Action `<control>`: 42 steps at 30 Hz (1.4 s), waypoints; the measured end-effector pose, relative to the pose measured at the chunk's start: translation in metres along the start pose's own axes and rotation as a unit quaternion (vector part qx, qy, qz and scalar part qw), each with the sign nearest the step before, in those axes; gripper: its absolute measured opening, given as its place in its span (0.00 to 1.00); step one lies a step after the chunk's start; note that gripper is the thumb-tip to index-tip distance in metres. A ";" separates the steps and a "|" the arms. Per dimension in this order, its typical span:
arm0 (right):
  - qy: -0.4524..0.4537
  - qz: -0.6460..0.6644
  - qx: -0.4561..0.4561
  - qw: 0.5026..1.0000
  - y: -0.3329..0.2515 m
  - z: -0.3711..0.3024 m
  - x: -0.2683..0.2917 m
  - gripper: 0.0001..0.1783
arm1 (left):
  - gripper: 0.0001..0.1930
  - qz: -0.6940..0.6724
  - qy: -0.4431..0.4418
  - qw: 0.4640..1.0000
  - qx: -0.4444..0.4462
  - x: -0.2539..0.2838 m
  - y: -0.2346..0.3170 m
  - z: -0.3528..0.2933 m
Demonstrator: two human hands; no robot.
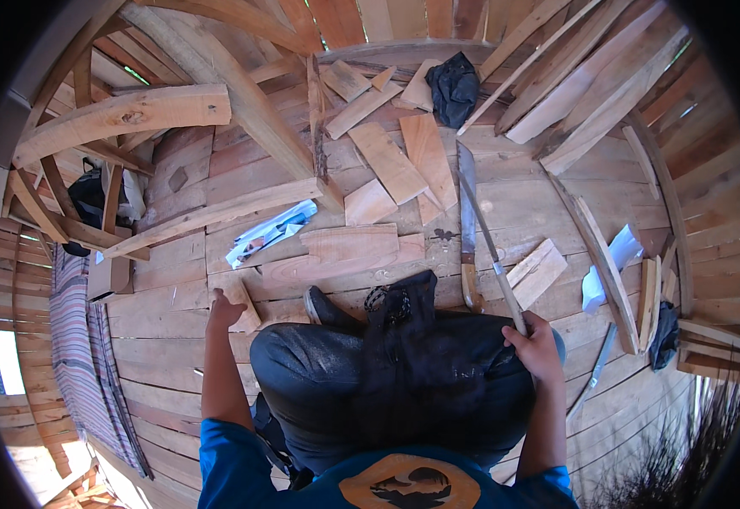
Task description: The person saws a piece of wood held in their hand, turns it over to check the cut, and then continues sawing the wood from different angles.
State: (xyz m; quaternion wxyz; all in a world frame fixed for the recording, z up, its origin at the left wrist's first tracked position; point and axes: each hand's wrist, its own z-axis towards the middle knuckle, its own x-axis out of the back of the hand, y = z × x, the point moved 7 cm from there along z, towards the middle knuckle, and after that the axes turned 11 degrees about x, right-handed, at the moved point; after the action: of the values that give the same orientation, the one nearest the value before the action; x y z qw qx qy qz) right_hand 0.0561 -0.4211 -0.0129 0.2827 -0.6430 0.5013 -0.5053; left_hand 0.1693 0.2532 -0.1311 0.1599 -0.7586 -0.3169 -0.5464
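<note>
Gripping a long, slim, tapering grey tool (499,270) — right hand (535,346) wrapped round its end, left hand (228,310) loosely spread.

long thin grey metal tool (506,286), right: smooth, dull sheen; pale brown plank floor (166,360): rough matt wood; crumpled black plastic-looking bag (453,89), far: slightly glossy; striped red-and-grey sheet (75,314), left: matt cloth.

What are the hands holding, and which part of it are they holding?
The right hand holds a long thin tool by the end nearest the person. The left hand looks empty.
</note>
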 end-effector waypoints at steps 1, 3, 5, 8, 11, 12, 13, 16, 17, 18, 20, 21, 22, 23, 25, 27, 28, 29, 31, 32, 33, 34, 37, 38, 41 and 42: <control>0.006 -0.004 0.003 1.000 0.000 -0.001 0.001 0.12 | 0.38 -0.003 -0.023 1.000 -0.006 0.005 0.024 -0.008; 0.013 -0.013 0.015 1.000 -0.005 -0.002 0.000 0.13 | 0.40 -0.012 -0.057 0.996 -0.063 0.023 0.078 -0.026; 0.029 -0.007 0.026 0.999 -0.005 -0.002 0.001 0.12 | 0.37 -0.034 -0.105 0.983 -0.144 0.031 0.137 -0.051; 0.021 -0.039 0.028 0.999 0.008 0.001 0.005 0.12 | 0.33 -0.029 -0.124 0.955 -0.267 0.025 0.208 -0.093; 0.042 -0.011 0.038 0.998 0.017 0.000 0.007 0.12 | 0.33 0.035 -0.149 0.950 -0.271 0.008 0.266 -0.143; 0.042 -0.010 0.037 0.998 0.014 0.000 0.006 0.12 | 0.34 0.043 -0.133 0.949 -0.281 -0.001 0.273 -0.147; 0.041 -0.010 0.036 0.998 0.009 0.001 0.003 0.12 | 0.35 0.049 -0.117 0.949 -0.290 -0.015 0.276 -0.149; 0.044 -0.020 0.044 0.998 0.009 0.001 0.006 0.12 | 0.38 0.106 -0.067 0.945 -0.301 -0.045 0.280 -0.137; 0.044 -0.022 0.050 0.998 0.010 0.000 0.005 0.12 | 0.39 0.133 -0.048 0.943 -0.300 -0.051 0.280 -0.131; 0.047 -0.021 0.049 0.997 0.008 0.000 0.004 0.12 | 0.40 0.149 -0.041 0.941 -0.300 -0.054 0.280 -0.125; 0.051 -0.016 0.047 0.997 0.000 0.000 0.002 0.13 | 0.42 0.182 -0.027 0.937 -0.298 -0.059 0.279 -0.115; 0.049 -0.025 0.048 0.997 0.000 -0.001 0.002 0.14 | 0.42 0.186 -0.023 0.933 -0.308 -0.063 0.282 -0.115; 0.046 -0.033 0.047 0.997 -0.001 -0.001 0.002 0.14 | 0.42 0.189 -0.019 0.929 -0.318 -0.068 0.283 -0.116; 0.044 -0.041 0.047 0.997 -0.001 0.000 0.002 0.14 | 0.42 0.192 -0.015 0.925 -0.328 -0.072 0.284 -0.116; 0.036 -0.043 0.024 0.998 0.008 -0.001 0.004 0.15 | 0.40 0.218 0.006 0.912 -0.346 -0.074 0.293 -0.118; 0.036 -0.050 0.021 0.998 0.013 0.001 0.004 0.16 | 0.37 0.225 0.031 0.903 -0.363 -0.075 0.297 -0.118; 0.039 -0.056 0.030 0.997 0.013 0.003 0.004 0.17 | 0.36 0.220 0.045 0.901 -0.371 -0.076 0.297 -0.117; 0.042 -0.062 0.039 0.996 0.012 0.002 0.004 0.17 | 0.34 0.214 0.058 0.899 -0.378 -0.077 0.297 -0.117; 0.051 -0.042 0.036 0.997 0.014 0.000 0.004 0.18 | 0.28 0.213 0.068 0.891 -0.396 -0.070 0.301 -0.122; 0.054 -0.033 0.035 0.997 0.014 -0.002 0.005 0.19 | 0.25 0.213 0.073 0.887 -0.404 -0.068 0.303 -0.126; 0.054 -0.036 0.035 0.997 0.014 -0.001 0.004 0.19 | 0.21 0.213 0.073 0.888 -0.402 -0.064 0.304 -0.123; 0.053 -0.040 0.035 0.997 0.015 -0.001 0.004 0.20 | 0.18 0.213 0.073 0.889 -0.399 -0.061 0.306 -0.120; 0.046 -0.051 0.030 0.997 0.012 -0.003 0.003 0.20 | 0.10 0.147 0.097 0.899 -0.400 -0.046 0.307 -0.114; 0.043 -0.055 0.027 0.997 0.011 -0.004 0.003 0.20 | 0.08 0.115 0.110 0.902 -0.401 -0.041 0.306 -0.113; 0.055 -0.051 0.056 0.996 0.013 -0.002 0.003 0.20 | 0.08 0.047 0.134 0.905 -0.402 -0.029 0.303 -0.106; 0.060 -0.047 0.067 0.995 0.016 -0.003 0.003 0.19 | 0.08 0.027 0.121 0.914 -0.387 -0.026 0.303 -0.109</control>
State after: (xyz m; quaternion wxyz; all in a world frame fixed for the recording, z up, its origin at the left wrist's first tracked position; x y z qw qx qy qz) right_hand 0.0472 -0.4289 -0.0245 0.2706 -0.6141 0.4512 -0.5883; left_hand 0.2839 -0.0456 -0.0853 -0.0941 -0.6977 -0.0379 -0.7092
